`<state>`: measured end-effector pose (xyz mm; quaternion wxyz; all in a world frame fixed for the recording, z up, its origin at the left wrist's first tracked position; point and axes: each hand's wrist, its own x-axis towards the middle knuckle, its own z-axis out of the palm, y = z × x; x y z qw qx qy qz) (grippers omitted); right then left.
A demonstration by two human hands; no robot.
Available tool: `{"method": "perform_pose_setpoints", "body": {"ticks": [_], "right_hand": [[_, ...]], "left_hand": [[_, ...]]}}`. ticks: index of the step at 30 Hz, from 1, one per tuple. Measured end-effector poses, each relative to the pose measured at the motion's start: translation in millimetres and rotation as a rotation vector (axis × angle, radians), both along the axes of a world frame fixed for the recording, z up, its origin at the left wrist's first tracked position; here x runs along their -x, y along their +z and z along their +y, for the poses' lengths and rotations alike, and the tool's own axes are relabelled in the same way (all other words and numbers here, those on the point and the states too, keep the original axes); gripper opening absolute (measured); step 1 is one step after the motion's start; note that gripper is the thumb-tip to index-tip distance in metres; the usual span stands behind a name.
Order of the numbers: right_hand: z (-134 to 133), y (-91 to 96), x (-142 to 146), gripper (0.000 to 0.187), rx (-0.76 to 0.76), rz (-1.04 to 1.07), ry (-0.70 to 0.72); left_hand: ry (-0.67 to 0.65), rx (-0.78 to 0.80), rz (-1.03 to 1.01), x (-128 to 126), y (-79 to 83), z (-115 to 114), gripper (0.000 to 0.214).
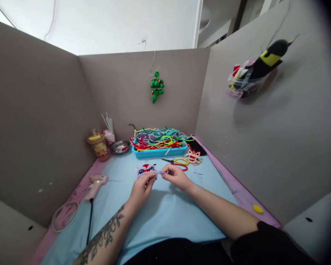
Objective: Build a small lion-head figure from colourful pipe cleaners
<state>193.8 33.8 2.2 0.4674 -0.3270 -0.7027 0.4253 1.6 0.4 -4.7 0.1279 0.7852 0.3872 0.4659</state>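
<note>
I found the printed cup (100, 148) too blurred to read over my remote feed. The left hand (142, 187) and right hand (178, 176) both pinched a slim lilac strip (158, 172) above the smooth blue cloth (182, 217), near a fuzzy pink-and-red figure (145, 169).

Place: a handicraft workspace, one partitioned bay; whether it belongs to a home, a studio or an office cannot be told
Enclosure: grey partitions (121, 84) on three sides, a white wall (105, 29) beyond them
Work surface: a light-blue cloth (165, 217) laid over a pink covering (246, 202)
Stock: fuzzy craft stems (165, 138) of many colours, heaped in a blue tray (149, 153)
Tools: scissors (173, 162) with yellow and red handles; a corded pink glue gun (96, 188); a see-through holder (235, 93) of implements, hung at right
Models: a lilac-and-red figure (145, 169), a cream-and-red figure (193, 157), a hanging green ornament (157, 85)
</note>
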Motion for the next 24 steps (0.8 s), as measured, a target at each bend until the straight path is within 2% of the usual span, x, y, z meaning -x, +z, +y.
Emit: {"method": "perform_pose_setpoints", "body": {"ticks": [7, 24], "right_hand": [[0.6, -1.0, 0.6, 0.017, -0.072, 0.025, -0.066], [-1.2, -7.2, 6.4, 0.024, -0.047, 0.043, -0.148]], "left_hand": [[-0.009, 0.026, 0.019, -0.5, 1.4, -1.9, 0.020], [-0.040, 0.029, 0.099, -1.8, -1.1, -2.2, 0.020]]}}
